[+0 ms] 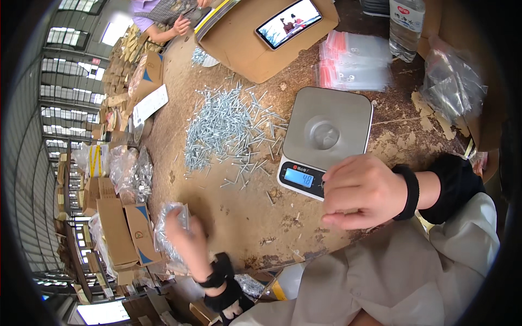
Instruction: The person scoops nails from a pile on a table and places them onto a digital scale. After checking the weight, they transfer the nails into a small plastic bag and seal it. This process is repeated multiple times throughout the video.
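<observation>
My left hand (187, 236) is at the table's left edge, over a clear plastic bag (161, 231) with shiny metal pieces in it. Motion blurs its fingers, so whether they grip the bag is unclear. At the front right corner of a digital scale (296, 156), my right hand (359, 191) is closed with curled fingers. A tiny bit of something may show at its fingertips, too small to name. On the scale's grey plate sits a small round clear dish (324, 134), and the blue display is lit. Left of the scale spreads a heap of silver screws (220, 125).
Clear zip bags with red strips (353, 62) lie behind the scale, beside a water bottle (406, 30) and crumpled plastic (454, 81). A phone (288, 23) rests on a cardboard box (231, 46). Another person's hand (181, 25) is at the far side. Cartons (117, 231) stand left.
</observation>
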Available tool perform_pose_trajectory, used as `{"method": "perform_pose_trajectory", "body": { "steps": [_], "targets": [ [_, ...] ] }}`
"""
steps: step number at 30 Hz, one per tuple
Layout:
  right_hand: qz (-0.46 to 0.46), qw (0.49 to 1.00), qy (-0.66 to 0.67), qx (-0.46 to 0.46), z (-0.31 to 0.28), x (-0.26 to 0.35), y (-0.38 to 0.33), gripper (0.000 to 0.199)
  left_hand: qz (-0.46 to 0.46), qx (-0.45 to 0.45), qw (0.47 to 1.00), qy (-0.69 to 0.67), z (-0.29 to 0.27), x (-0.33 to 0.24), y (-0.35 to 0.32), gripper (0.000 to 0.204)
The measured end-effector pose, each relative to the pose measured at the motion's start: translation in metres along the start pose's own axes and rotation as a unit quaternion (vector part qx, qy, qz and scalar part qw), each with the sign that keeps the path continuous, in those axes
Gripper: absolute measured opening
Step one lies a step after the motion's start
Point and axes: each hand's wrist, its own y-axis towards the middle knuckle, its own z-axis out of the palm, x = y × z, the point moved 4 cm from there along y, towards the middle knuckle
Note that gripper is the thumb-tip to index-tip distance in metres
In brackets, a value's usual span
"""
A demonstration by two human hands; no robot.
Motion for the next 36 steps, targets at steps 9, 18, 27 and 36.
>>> {"method": "perform_pose_trajectory", "body": {
  "steps": [9, 18, 27, 36],
  "targets": [
    [-0.008, 0.998, -0.067, 0.017, -0.001, -0.003, 0.000, 0.020, 0.168, 0.164, 0.967, -0.096, 0.119, -0.083, 0.097, 0.113],
    [0.013, 0.993, -0.107, 0.037, -0.001, -0.004, 0.000, 0.021, 0.187, 0.197, 0.949, -0.160, 0.124, -0.090, 0.101, 0.065],
    [0.037, 0.991, -0.130, 0.018, -0.006, -0.014, 0.000, 0.019, 0.225, 0.139, 0.964, -0.002, 0.121, -0.107, 0.088, 0.030],
    [0.104, 0.979, -0.172, -0.043, -0.023, -0.020, 0.007, 0.018, 0.231, 0.180, 0.955, -0.044, 0.116, -0.100, 0.087, 0.031]
  ]
}}
